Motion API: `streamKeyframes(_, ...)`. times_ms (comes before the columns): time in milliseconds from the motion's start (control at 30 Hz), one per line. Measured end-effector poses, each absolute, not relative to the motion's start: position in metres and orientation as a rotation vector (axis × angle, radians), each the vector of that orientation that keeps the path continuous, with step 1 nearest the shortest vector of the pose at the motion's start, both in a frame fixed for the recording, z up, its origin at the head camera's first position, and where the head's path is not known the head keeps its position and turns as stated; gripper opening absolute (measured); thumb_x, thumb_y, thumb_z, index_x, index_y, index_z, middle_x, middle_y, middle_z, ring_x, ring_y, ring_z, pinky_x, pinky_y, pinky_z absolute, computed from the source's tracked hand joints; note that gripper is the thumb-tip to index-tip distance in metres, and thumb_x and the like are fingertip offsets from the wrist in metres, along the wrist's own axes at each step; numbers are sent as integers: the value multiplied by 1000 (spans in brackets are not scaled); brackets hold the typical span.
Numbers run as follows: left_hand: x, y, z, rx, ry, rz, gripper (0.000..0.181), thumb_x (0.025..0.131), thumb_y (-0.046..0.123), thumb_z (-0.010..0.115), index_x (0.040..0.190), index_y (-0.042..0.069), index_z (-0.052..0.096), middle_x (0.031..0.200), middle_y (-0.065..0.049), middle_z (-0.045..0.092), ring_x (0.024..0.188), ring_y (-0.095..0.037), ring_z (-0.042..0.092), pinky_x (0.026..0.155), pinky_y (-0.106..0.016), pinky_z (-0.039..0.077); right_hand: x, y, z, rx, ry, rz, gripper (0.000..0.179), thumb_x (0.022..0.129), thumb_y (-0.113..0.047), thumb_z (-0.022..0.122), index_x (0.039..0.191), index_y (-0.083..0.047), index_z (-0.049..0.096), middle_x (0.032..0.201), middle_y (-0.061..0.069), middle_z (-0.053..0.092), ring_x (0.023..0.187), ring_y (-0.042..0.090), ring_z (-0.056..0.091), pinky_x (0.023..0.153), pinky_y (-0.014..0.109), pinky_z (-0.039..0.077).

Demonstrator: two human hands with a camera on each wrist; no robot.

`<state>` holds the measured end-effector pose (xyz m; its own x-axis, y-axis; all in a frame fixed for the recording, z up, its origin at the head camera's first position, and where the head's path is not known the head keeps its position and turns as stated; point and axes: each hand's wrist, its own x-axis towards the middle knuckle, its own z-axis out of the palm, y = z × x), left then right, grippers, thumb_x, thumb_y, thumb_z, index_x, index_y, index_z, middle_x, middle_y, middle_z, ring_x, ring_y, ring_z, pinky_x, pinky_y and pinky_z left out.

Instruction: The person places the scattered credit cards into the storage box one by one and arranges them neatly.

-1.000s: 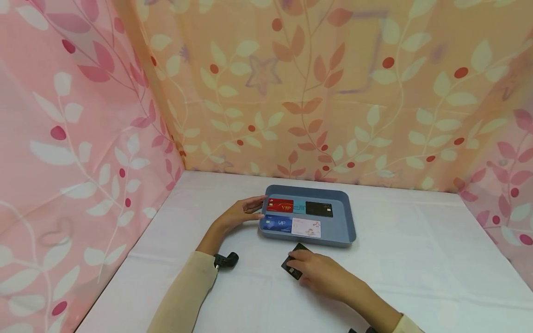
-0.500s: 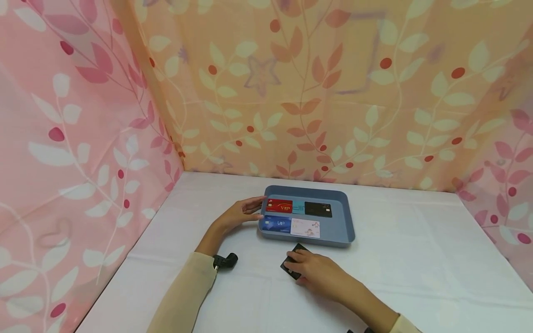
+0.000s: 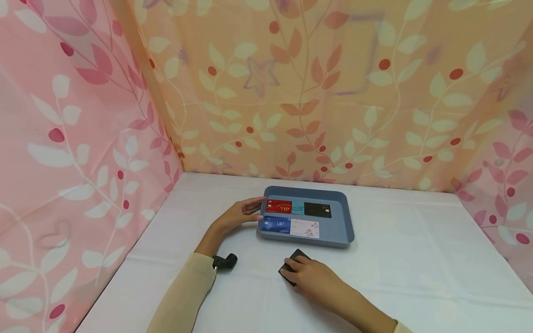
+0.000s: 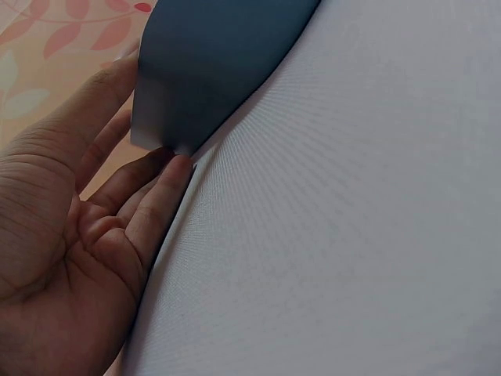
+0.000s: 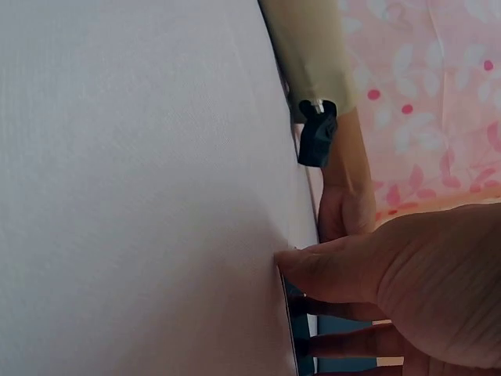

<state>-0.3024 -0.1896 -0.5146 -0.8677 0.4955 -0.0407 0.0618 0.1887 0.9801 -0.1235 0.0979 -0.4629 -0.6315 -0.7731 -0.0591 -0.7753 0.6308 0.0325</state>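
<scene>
In the head view my right hand (image 3: 318, 280) holds a black card (image 3: 298, 254) just in front of the blue-grey tray (image 3: 349, 222). The thumb is at one edge and fingers lie over the card, hiding much of it. Against the tray's left wall rests my left hand (image 3: 236, 216), its fingers lightly bent and touching the outside. The left wrist view shows those fingertips (image 4: 182, 163) at the tray's lower corner. Inside the tray lie a red VIP card (image 3: 278, 206), a teal card (image 3: 297, 207), another black card (image 3: 318, 210), a blue VIP card (image 3: 275, 225) and a white patterned card (image 3: 305, 228).
A white cloth (image 3: 399, 259) covers the table. Floral fabric panels rise at the back (image 3: 258, 115), left and right. A black wrist camera mount (image 3: 225, 262) sticks out from my left sleeve, above the cloth.
My right hand has shifted slightly toward me with the black card, covering the chip that showed before. The left hand and the tray stay as they were.
</scene>
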Motion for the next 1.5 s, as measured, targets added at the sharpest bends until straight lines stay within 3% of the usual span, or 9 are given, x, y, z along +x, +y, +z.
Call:
streamKeyframes(467, -302, -188, -513, 516, 2141, 1710, 71, 88, 23, 81, 152, 24, 49, 156, 0, 46, 145, -20, 42, 116, -39, 37, -137, 115, -462, -1281, 2798, -219, 49, 86, -15, 82, 132, -12, 67, 135, 10, 62, 125, 26, 60, 102, 43, 53)
streamKeyframes(1000, -303, -188, -514, 543, 2122, 1725, 71, 90, 18, 80, 153, 21, 48, 157, -2, 45, 146, -20, 40, 118, -38, 34, -140, 119, -459, -1082, 2774, -313, 46, 73, -12, 92, 114, -14, 72, 105, -1, 61, 95, 12, 55, 88, 37, 57)
streamKeyframes(1500, -302, -191, -517, 546, 2157, 1690, 70, 90, 23, 80, 152, 25, 49, 157, 0, 46, 145, -21, 41, 117, -41, 36, -135, 115, -459, -905, 2885, -244, 48, 65, -15, 97, 102, -7, 68, 93, 0, 56, 87, 16, 49, 75, 36, 55)
